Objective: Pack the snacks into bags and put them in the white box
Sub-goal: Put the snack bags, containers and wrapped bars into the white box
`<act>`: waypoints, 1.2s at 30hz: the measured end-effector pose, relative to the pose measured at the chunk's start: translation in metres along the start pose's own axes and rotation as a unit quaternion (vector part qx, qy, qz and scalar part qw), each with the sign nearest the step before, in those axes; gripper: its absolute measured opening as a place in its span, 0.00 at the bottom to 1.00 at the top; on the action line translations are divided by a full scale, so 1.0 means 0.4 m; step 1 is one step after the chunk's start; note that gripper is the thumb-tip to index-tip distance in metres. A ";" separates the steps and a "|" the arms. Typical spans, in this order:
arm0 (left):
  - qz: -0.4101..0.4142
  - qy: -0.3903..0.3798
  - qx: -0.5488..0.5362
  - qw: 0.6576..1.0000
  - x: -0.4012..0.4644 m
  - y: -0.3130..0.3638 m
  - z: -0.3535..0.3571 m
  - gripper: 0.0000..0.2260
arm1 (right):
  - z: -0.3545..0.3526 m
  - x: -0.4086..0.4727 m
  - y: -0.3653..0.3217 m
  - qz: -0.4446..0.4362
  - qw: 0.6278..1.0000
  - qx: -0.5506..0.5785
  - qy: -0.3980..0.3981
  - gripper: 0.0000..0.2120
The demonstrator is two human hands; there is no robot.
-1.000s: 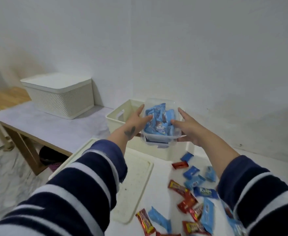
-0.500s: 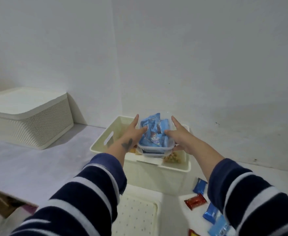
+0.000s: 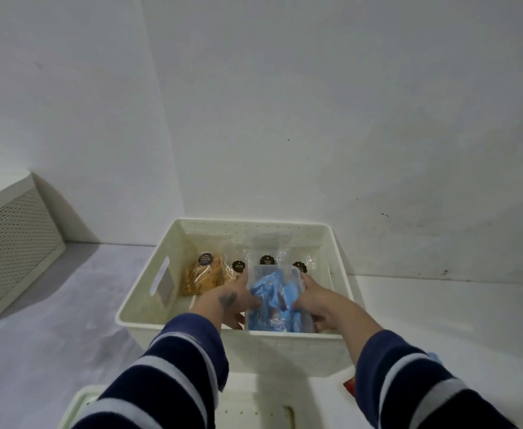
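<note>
An open white box (image 3: 149,300) stands against the wall in front of me. Inside it, near the front wall, is a clear plastic container (image 3: 277,301) filled with blue snack packets. My left hand (image 3: 227,301) grips its left side and my right hand (image 3: 319,305) grips its right side, both reaching down inside the box. Behind the container stand several clear bags of golden snacks (image 3: 204,278) with round black labels.
The box's white lid (image 3: 254,411) lies on the table just in front of it, under my sleeves. A second, closed white box (image 3: 9,246) stands at the far left. A red snack packet (image 3: 350,387) peeks out at the right of the open box.
Both hands have carried the container of blue packets forward and lowered it from above the box rim down into the box. My view has moved closer to the box.
</note>
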State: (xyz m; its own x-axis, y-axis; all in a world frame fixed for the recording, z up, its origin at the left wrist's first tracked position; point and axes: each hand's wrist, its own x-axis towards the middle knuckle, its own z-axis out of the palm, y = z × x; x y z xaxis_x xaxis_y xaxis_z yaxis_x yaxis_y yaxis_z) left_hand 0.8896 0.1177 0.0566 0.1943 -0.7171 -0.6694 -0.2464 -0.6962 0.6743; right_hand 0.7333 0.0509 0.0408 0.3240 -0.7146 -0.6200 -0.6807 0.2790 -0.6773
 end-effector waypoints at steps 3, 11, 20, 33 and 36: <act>-0.018 -0.014 0.017 1.000 0.033 -0.007 -0.001 0.37 | 0.011 0.022 0.008 0.010 1.000 -0.017 -0.004 0.43; -0.023 -0.003 0.048 0.999 0.036 -0.002 0.005 0.43 | -0.042 -0.053 0.001 -0.200 0.864 -0.395 0.240 0.29; 0.009 -0.008 0.140 0.990 0.035 0.038 0.069 0.32 | -0.063 -0.065 0.078 -0.128 0.845 -0.454 0.253 0.35; 0.082 0.010 0.223 0.971 -0.019 0.089 0.149 0.28 | -0.091 -0.084 0.069 -0.139 0.875 -0.414 0.208 0.35; 0.104 0.036 0.225 0.968 -0.045 0.110 0.154 0.28 | -0.118 -0.127 0.071 -0.167 0.904 -0.340 0.198 0.33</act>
State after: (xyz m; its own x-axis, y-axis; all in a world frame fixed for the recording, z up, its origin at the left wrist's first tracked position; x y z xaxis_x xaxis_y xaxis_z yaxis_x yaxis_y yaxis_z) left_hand 0.8166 0.1019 0.0791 0.1580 -0.8520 -0.4991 -0.6723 -0.4631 0.5776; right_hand 0.6663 0.0649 0.0719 0.4176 -0.8972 -0.1436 -0.8781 -0.3578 -0.3178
